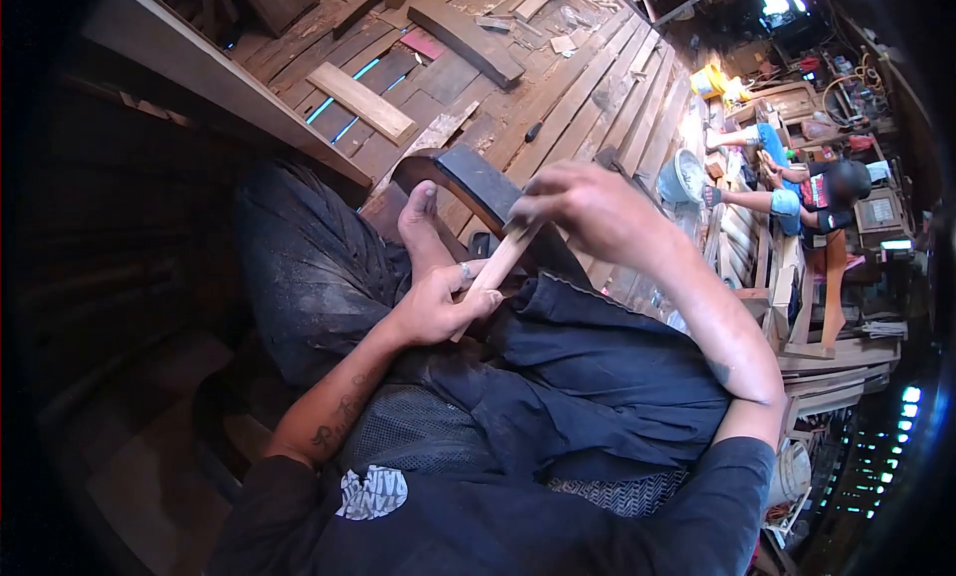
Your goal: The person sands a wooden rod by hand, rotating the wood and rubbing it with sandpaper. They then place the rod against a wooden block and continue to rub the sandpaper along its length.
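A narrow light wooden piece (505, 255) slants over my lap. My left hand (444, 302), with a ring on one finger, is wrapped round its lower part. My right hand (583, 210) is at its upper end, fingers curled on something small and dark that I cannot make out; this hand is slightly blurred. Just behind the wooden piece stands a dark curved wooden block (478, 183), close to my bare foot (423, 213).
A loose board (361, 103) and a thick dark beam (465, 43) lie on the plank floor (558, 108). A grey bucket (683, 176) stands to the right. Beyond it a person (817, 193) sits among wood pieces. A large panel (219, 73) rises at the left.
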Demonstrator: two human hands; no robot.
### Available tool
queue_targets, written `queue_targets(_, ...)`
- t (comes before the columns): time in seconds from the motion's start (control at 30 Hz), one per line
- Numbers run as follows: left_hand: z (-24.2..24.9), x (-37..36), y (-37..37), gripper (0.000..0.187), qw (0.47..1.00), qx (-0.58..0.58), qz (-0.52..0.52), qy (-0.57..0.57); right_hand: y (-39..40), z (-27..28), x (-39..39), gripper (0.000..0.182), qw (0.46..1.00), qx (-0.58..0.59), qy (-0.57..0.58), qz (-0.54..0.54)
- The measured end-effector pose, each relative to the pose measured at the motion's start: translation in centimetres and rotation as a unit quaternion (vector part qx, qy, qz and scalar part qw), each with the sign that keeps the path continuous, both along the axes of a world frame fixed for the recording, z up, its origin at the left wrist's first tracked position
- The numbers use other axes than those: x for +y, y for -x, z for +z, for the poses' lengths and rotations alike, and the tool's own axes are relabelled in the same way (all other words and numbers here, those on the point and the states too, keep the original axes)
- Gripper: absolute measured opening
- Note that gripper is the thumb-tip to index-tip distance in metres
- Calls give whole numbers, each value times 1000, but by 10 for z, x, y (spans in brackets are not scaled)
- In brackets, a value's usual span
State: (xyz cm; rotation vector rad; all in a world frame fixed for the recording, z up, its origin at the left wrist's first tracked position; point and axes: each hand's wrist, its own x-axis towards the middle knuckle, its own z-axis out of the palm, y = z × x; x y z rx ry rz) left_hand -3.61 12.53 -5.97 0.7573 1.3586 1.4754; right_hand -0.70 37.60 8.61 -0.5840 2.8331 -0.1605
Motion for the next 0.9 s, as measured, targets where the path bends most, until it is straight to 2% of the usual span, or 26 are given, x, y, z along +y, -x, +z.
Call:
queue_targets(0.03,2,0,1,48,1000,-10,1,-1,1,2,6,41,999,15,19,-26)
queue_targets(0.13,-2,3,-2,46,999,26,21,-32,-6,2,-5,42,999,38,-7,6)
queue_targets(0.17,-2,3,-2,46,1000,14,11,-20,-7,3,-10,41,998,28,43,46)
queue_targets(0.27,4,-1,1,46,1000,-5,-7,2,-4,5,-11,40,999,11,25,47)
queue_targets(0.4,-3,2,1,46,999,-6,11,-36,0,1,12,41,998,61,-27,-15)
queue_targets(0.47,-5,4,-1,46,999,-7,19,-48,-5,-4,1,36,995,72,54,44)
queue_targets(0.6,-1,1,1,46,1000,-5,8,-25,5,3,12,33,999,26,20,11)
queue_targets(0.73,-3,2,3,46,999,24,14,-41,-2,7,10,37,997,58,-59,-6)
queue_targets(0.8,4,1,3,46,1000,-4,5,-19,-6,2,-1,38,998,5,34,50)
queue_targets(0.87,6,-1,4,47,1000,-10,-1,-6,-3,-3,0,38,998,10,28,58)
queue_targets(0.9,3,-1,4,48,1000,-4,1,-7,1,-1,6,36,1000,13,2,25)
